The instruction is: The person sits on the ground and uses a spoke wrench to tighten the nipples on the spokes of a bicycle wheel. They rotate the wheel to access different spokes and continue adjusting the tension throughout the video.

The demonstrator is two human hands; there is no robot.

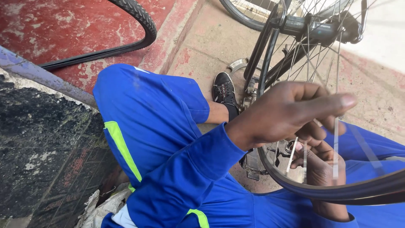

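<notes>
A bicycle wheel stands in front of me with its dark rim (337, 192) low across my lap and its hub (320, 27) at the top. My left hand (291, 112) reaches out of a blue sleeve and pinches a thin spoke (336, 139) between thumb and forefinger. Lower down, my right hand (322, 169) sits behind the rim with its fingers curled up among the spokes, touching one near the rim. My legs are in blue overalls with a yellow-green stripe (120, 143).
My black shoe (223, 88) rests on the concrete beside a sprocket (249, 99). A loose black tyre (139, 17) lies on the red floor at upper left. A purple metal bar (42, 76) edges a dark rough slab on the left. A pedal (253, 164) hangs below the wheel.
</notes>
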